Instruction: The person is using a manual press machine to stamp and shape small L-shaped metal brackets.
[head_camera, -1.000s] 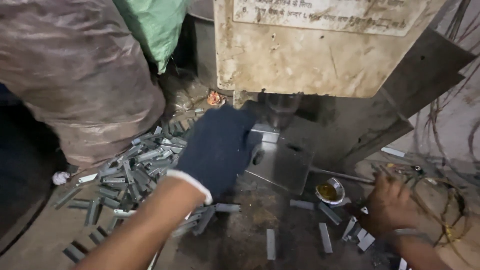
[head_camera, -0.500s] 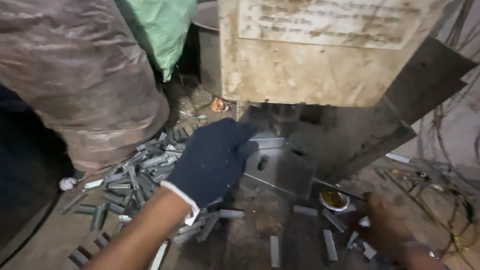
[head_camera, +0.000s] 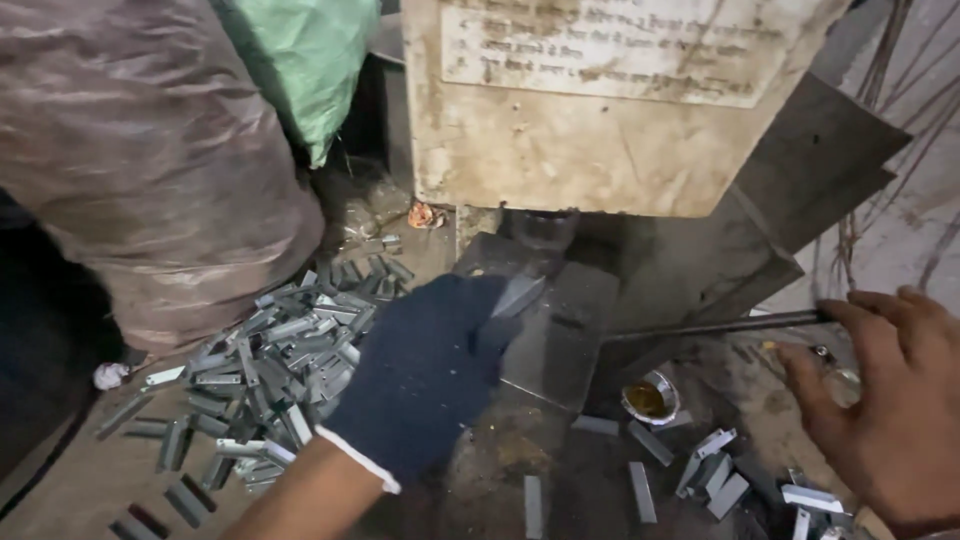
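Observation:
My left hand (head_camera: 425, 370), in a dark blue glove, pinches a small flat metal strip (head_camera: 518, 295) and holds it over the grey steel plate (head_camera: 560, 340) under the press ram (head_camera: 545, 228). My right hand (head_camera: 890, 400) is bare, fingers spread, resting low at the right beside the end of a thin steel rod (head_camera: 715, 325) that runs to the plate. It holds nothing that I can see. A pile of similar grey metal strips (head_camera: 270, 350) lies left of the gloved hand.
The dirty cream press body (head_camera: 600, 110) looms above. A brown sack (head_camera: 130, 150) and a green bag (head_camera: 310, 60) stand at left. A small cup of yellow grease (head_camera: 650, 398) and several loose strips (head_camera: 715, 470) lie on the bench at right.
My left hand has drawn back from the plate and now grips a strip at its fingertips. My right hand has risen into view and spread near the rod's end.

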